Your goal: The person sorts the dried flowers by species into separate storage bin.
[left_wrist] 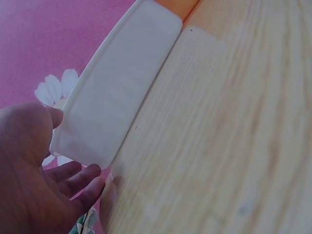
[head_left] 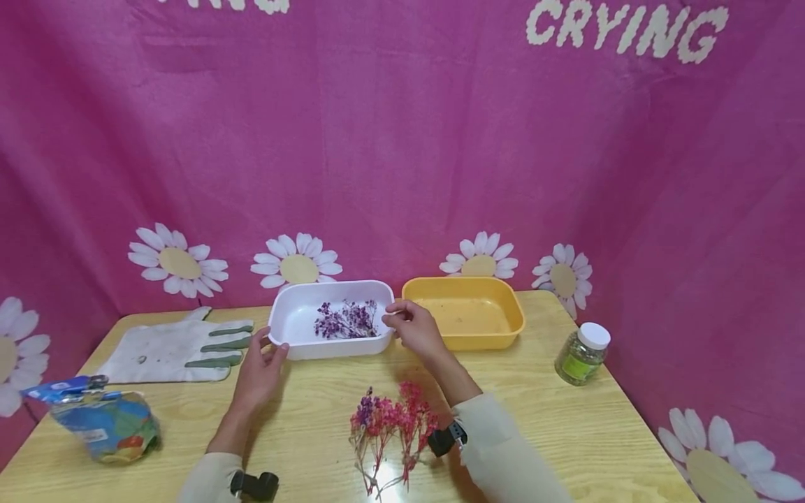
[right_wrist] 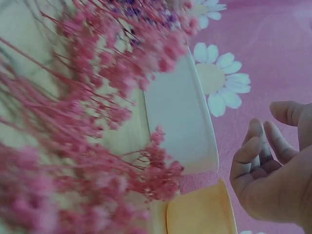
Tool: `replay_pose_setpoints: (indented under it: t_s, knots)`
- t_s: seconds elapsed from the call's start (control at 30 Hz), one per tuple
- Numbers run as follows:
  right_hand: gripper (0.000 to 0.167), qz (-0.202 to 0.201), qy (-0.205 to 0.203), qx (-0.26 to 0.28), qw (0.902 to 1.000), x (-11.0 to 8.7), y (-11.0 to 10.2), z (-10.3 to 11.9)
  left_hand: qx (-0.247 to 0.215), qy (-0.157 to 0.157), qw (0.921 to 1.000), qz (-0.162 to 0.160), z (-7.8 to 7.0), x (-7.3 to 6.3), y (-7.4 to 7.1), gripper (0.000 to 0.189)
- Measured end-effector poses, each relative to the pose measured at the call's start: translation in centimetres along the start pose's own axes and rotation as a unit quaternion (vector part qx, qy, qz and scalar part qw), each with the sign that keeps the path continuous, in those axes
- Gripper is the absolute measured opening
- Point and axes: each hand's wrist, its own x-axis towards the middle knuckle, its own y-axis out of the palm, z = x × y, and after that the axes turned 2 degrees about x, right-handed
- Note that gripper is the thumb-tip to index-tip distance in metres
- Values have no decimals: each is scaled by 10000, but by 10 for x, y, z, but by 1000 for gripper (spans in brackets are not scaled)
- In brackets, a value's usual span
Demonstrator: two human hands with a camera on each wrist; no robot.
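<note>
A white plastic tub [head_left: 342, 348] holds purple dried flowers [head_left: 346, 320], which lie loose toward its right side. My left hand [head_left: 259, 370] grips the tub's left end; in the left wrist view the thumb lies at the rim and the fingers [left_wrist: 78, 180] curl round the end wall. At the tub's right end is my right hand [head_left: 415, 332], fingertips right by the rim. In the right wrist view its fingers [right_wrist: 256, 146] are loosely bent with nothing between them and the thumb. Pink dried flowers [head_left: 411, 416], with a purple sprig, appear below the right hand, beside its wrist.
Right of the white tub stands a yellow tub [head_left: 481, 341]. A jar with a white lid [head_left: 581, 355] is at the table's right edge. On the left lie a white and green glove [head_left: 166, 353] and a colourful bag [head_left: 113, 429]. A pink curtain [head_left: 390, 175] hangs behind the table.
</note>
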Motion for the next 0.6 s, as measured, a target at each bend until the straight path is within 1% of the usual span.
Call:
replay_pose_setpoints:
  t_s: [0.13, 0.23, 0.37, 0.43, 0.5, 0.6]
  knots:
    - [19, 46, -148, 31, 9999, -16, -2, -5, -12, 27, 10000, -16, -1, 1, 1, 60]
    - [20, 186, -153, 71, 9997, -31, -1, -7, -18, 21, 10000, -32, 0, 2, 1, 60]
    - [18, 294, -357, -168, 9988, -48, 1, -9, -20, -5, 10000, -41, -1, 2, 1, 61]
    - [15, 281, -575, -408, 9971, -54, 3, -10, -29, -8, 10000, -43, 0, 2, 1, 61]
    - [15, 291, -707, -559, 9955, -60, 4, -10, -34, -18, 10000, -36, 0, 2, 1, 61]
    - [18, 340, -752, -631, 9946, -66, 6, -11, -47, -36, 10000, -15, 1, 1, 2, 61]
